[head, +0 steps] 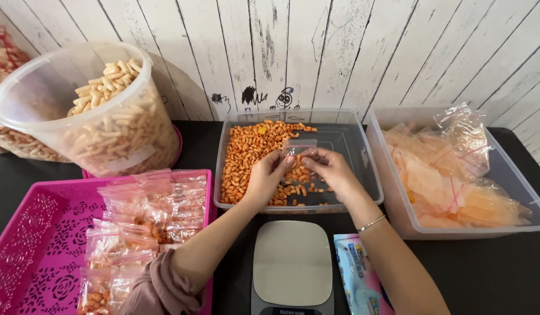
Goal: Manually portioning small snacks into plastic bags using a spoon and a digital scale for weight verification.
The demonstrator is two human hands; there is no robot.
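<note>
Both hands hover over a clear plastic bin [352,140] half filled with small orange snack pieces [252,151]. My left hand [269,175] and my right hand [328,168] together pinch a small clear zip bag [298,149] at its top, one hand at each side. Some orange pieces show through the bag. A thin bracelet sits on my right wrist. A small digital kitchen scale [291,262] lies just below the hands, its platform bare.
A pink perforated tray [36,233] at left holds several filled little bags [147,216]. A large clear tub of pale stick snacks [100,111] stands behind it. A clear bin [392,192] at right holds orange-tinted bags. A blue packet [357,274] lies beside the scale.
</note>
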